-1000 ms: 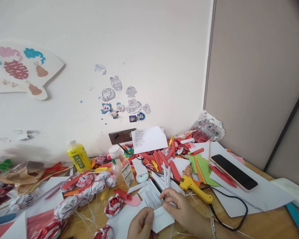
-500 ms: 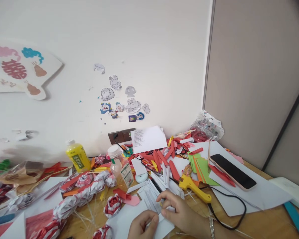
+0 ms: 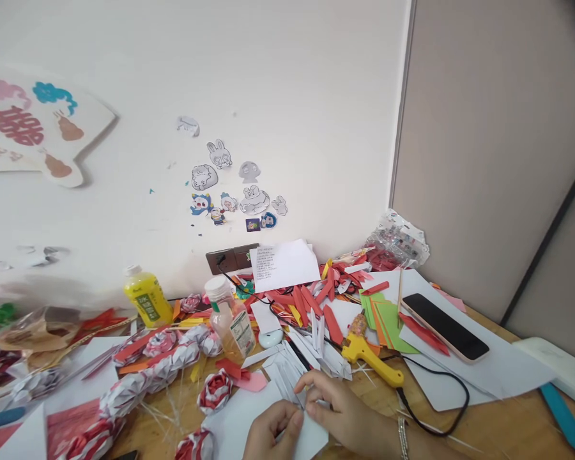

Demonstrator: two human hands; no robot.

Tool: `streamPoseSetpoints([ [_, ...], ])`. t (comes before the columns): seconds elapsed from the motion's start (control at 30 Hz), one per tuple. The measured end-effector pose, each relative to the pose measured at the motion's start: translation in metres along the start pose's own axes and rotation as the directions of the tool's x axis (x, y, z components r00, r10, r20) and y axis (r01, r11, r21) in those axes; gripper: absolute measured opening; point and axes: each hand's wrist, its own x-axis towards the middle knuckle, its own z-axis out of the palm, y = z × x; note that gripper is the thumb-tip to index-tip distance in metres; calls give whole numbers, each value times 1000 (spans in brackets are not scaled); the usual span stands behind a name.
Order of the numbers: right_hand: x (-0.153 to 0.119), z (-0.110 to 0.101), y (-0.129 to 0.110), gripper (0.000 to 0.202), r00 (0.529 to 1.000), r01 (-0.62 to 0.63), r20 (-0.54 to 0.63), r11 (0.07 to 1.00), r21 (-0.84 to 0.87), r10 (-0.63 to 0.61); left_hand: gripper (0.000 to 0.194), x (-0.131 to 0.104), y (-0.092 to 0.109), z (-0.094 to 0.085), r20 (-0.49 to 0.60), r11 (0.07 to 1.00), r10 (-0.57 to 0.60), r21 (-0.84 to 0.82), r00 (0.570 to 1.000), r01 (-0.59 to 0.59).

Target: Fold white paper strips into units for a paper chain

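Observation:
Near the bottom centre, my left hand [image 3: 274, 430] has its fingers curled together over a white sheet [image 3: 234, 418]. My right hand [image 3: 330, 402] is just right of it, thumb and fingers bent close to a small piece of white paper between the hands. The hands largely hide that piece. Folded white paper strips [image 3: 280, 370] lie just beyond my fingertips. A red and white paper rose [image 3: 215, 391] rests to the left of the hands.
A yellow glue gun [image 3: 374, 361] with a black cord lies right of my hands, before a phone [image 3: 445, 327] on white paper. Behind are red paper strips [image 3: 311, 300], a clear bottle [image 3: 230, 322] and a yellow bottle [image 3: 147, 297]. A red and white paper garland [image 3: 148, 383] lies left.
The view has shifted slightly, so the wall and table items appear a little further left and higher. My hands stay close together, with the right fingers slightly moved.

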Motion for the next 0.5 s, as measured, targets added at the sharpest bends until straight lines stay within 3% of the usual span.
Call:
streamPoseSetpoints([
  [0.17, 1, -2, -1, 18, 999, -14, 46, 996, 93, 10, 45, 2, -2, 0, 33, 999, -26, -19, 999, 26],
  [0.3, 3, -3, -4, 22, 999, -36, 12, 994, 102, 35, 47, 2, -6, 1, -7, 998, -39, -53, 999, 38],
  [0.5, 4, -3, -2, 21, 999, -35, -12, 987, 155, 37, 46, 1, -1, 1, 16, 998, -42, -53, 999, 43],
])
